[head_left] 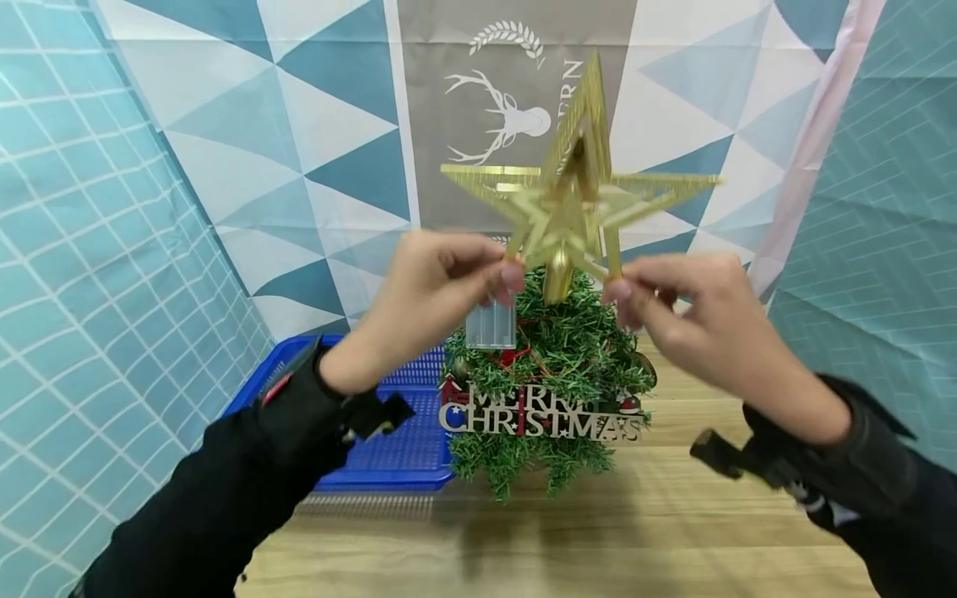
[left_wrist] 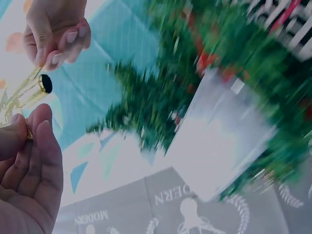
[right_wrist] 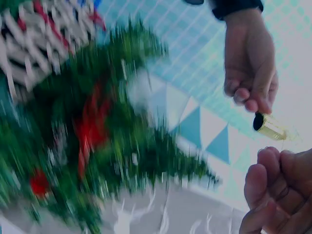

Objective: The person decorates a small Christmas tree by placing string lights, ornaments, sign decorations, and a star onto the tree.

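Observation:
A gold star tree topper (head_left: 571, 187) is held up by both hands, its hollow base tube (left_wrist: 43, 87) hanging between them. My left hand (head_left: 441, 278) pinches one lower point of the star between thumb and fingers. On the other lower point, my right hand (head_left: 688, 307) has the same kind of pinch. Just below and behind the star stands a small green Christmas tree (head_left: 583, 357), apart from the tube's end. Across its front hangs a "Merry Christmas" sign (head_left: 538, 422). A clear plastic box-like piece (head_left: 491, 325) shows at the tree's upper left, blurred in the left wrist view.
A blue perforated basket (head_left: 374, 477) sits left of the tree on the wooden table (head_left: 673, 531). Behind hangs a patterned cloth (head_left: 329, 124) with a deer print. Tiled-pattern cloth covers the left side (head_left: 97, 291) and right side (head_left: 875, 232).

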Tool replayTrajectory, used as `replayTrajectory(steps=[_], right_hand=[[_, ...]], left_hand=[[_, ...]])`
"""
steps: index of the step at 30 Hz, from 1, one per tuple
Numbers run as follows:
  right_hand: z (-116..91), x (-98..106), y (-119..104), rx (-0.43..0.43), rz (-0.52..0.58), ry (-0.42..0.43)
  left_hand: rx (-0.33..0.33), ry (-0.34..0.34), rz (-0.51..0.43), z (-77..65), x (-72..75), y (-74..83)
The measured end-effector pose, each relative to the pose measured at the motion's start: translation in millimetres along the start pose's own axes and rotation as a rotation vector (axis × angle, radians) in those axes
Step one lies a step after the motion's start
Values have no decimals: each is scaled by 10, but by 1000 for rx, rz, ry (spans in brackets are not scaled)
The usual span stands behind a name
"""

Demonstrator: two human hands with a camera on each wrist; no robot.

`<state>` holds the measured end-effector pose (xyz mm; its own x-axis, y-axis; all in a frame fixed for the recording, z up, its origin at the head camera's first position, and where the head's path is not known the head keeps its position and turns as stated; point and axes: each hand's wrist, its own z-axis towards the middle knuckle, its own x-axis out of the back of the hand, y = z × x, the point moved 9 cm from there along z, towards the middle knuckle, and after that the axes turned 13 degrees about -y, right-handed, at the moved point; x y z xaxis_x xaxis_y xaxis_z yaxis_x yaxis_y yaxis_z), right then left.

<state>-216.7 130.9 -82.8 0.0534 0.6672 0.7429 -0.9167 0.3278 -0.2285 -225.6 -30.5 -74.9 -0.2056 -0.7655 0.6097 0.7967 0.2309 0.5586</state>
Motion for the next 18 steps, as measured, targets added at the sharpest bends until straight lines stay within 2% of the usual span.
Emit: replayTrajectory(steps=[4, 10, 14, 18], right_hand=[[238, 163, 124, -123, -67, 34], [388, 222, 400, -212, -99, 32], [382, 222, 513, -250, -62, 29], [349, 163, 563, -249, -26, 19]], left_hand=[[33, 41, 33, 245, 176, -76], [103, 70, 69, 464, 282, -267], [137, 65, 39, 540, 271, -372], [166, 47, 36, 521, 238, -450]])
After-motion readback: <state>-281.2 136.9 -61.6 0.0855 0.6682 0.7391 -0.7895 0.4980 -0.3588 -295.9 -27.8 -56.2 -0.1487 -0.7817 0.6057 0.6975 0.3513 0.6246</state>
